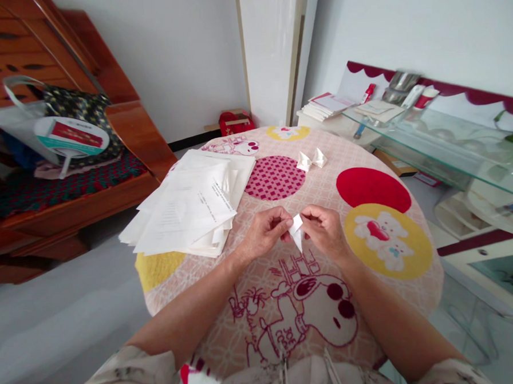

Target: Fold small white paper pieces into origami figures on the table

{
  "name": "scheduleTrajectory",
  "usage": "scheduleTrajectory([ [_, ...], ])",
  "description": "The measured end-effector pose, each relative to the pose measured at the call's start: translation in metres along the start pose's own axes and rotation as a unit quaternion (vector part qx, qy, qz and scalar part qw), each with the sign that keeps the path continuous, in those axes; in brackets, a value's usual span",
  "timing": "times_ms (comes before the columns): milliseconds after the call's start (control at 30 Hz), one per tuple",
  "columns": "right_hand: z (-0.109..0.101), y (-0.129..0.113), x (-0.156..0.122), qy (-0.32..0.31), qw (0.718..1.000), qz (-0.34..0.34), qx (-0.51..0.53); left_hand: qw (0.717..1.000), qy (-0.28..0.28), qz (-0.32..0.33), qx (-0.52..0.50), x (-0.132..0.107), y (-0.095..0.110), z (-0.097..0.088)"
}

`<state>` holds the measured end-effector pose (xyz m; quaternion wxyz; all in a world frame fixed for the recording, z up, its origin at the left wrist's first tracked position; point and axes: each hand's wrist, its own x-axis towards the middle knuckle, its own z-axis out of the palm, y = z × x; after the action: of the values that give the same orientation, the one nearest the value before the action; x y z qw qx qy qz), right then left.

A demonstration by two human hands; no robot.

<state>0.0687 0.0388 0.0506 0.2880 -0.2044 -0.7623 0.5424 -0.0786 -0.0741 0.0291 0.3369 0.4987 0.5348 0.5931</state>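
Observation:
A small piece of folded white paper [297,233] is held up between my two hands, its pointed end hanging downward. My left hand [267,230] pinches its left side between thumb and fingers. On the opposite side, my right hand [325,228] grips the paper's edge in the same way. Farther back on the table lie two small folded white paper pieces [303,162], close beside each other. To the left of my hands rests a loose stack of white paper sheets [184,210], some with printed text.
A round table with a patterned cloth [262,306] lies under my hands. At the right stands a glass-topped cabinet [452,153] with papers, metal containers and a red bottle [369,92]. A wooden bench [137,135] at the left carries a bag and a hand fan [72,137].

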Motion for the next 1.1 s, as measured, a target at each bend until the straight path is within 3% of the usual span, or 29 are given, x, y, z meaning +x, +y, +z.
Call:
scheduleTrajectory([
  [433,0.0010,0.0042,-0.0015,0.026,0.999,-0.002,0.030,1.000,-0.010,-0.022,-0.004,-0.0006,0.0032,-0.0007],
  [633,-0.0001,0.0050,-0.0014,-0.016,0.999,0.007,0.042,1.000,-0.022,-0.010,-0.015,-0.0008,0.0078,0.0000],
  [900,-0.0016,0.0051,-0.0007,-0.033,0.999,-0.006,0.041,0.999,0.012,0.007,0.033,-0.0011,0.0064,0.0029],
  [1100,-0.0008,0.0051,-0.0007,-0.027,0.999,0.006,0.035,0.999,-0.033,-0.012,-0.004,-0.0006,0.0064,0.0012],
])
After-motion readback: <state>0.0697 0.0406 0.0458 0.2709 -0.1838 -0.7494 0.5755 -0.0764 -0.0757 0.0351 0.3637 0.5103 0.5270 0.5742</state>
